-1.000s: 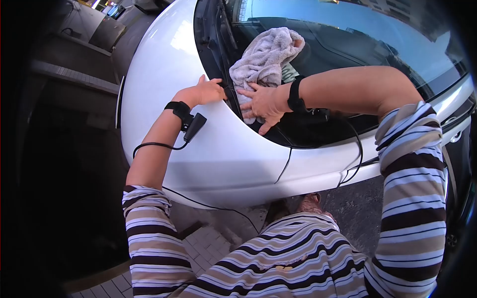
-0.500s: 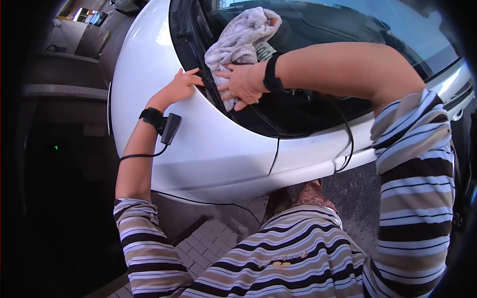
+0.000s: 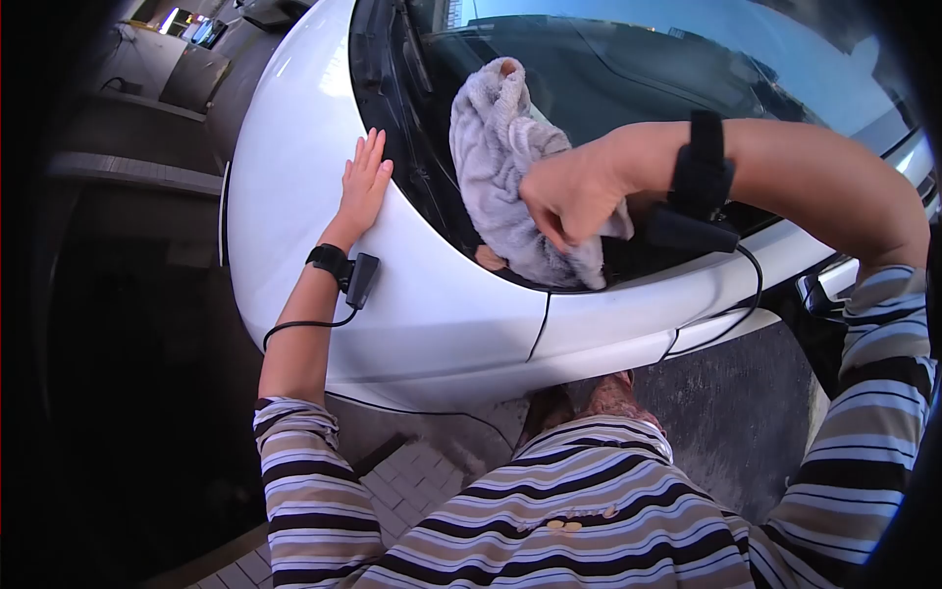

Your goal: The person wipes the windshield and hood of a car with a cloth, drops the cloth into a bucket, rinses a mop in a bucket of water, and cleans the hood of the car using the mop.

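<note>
A grey towel (image 3: 496, 167) lies bunched over the lower corner of the windshield (image 3: 608, 79) of a white car. My right hand (image 3: 579, 191) is closed on the towel's right side, its fingers curled into the cloth near the windshield's base. My left hand (image 3: 365, 187) rests on the white hood (image 3: 294, 167), fingers stretched out and holding nothing, close to the hood's rear edge. Each wrist has a black strap with a small black device and a cable.
A wiper arm (image 3: 414, 49) lies left of the towel. The fender (image 3: 432, 324) curves in front of my body. Below are tiled paving (image 3: 417, 481) and dark ground (image 3: 726, 402). A low ledge (image 3: 137, 169) stands at the left, and cables hang from both wrists.
My right hand has gone from lying spread on the towel to gripping it, and moved right along the windshield base with it. My left hand has flattened onto the hood.
</note>
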Tool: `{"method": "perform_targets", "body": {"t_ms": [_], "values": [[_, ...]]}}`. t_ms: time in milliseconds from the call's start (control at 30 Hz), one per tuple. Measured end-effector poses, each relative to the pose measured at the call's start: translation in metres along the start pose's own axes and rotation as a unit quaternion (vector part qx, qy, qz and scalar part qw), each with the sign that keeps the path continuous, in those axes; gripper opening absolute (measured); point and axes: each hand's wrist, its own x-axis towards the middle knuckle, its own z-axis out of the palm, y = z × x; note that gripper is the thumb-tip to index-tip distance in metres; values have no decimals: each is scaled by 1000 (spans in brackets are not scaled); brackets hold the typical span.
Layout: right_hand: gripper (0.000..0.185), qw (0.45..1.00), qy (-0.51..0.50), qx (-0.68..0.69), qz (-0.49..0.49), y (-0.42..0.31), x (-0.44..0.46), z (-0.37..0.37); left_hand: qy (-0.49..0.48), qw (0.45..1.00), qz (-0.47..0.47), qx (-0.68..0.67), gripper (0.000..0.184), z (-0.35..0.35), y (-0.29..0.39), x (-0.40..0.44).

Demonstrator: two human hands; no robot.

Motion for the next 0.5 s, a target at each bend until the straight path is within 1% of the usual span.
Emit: {"method": "perform_targets", "body": {"t_ms": [67, 100, 133, 167, 200, 233, 267, 300, 333, 367, 433, 500], "values": [[19, 983, 121, 138, 18, 1, -1, -12, 24, 999, 11, -43, 54, -1, -3, -1], [25, 954, 197, 225, -16, -3, 2, -15, 40, 997, 18, -64, 54, -2, -6, 2], [32, 912, 271, 305, -51, -6, 10, -14, 41, 996, 18, -72, 55, -3, -7, 2], [40, 858, 338, 377, -89, -9, 20, -14, 51, 994, 35, -92, 55, -3, -9, 2], [58, 858, 442, 193, -174, -2, 45, -9, 77, 993, 83, -38, 56, 14, -31, 6], [66, 890, 434, 67, -119, -11, 48, -6, 99, 987, 127, 18, 58, 27, -50, 9], [64, 908, 410, -55, -67, -10, 58, 1, 97, 989, 105, -25, 58, 17, -42, 8], [63, 908, 380, -176, -12, -5, 69, 7, 92, 990, 83, -70, 58, 6, -27, 3], [60, 942, 257, -215, 5, -2, 76, 11, 88, 991, 49, -88, 57, -1, -21, 1], [56, 960, 129, -247, 24, 1, 81, 13, 86, 987, 23, -133, 57, -7, -13, 0], [53, 947, 126, -297, 12, 5, 87, 9, 84, 971, -32, -221, 55, -13, -4, -1], [51, 935, 138, -326, 0, 14, 92, 1, 102, 986, -6, -133, 55, -10, -5, -2]]}}
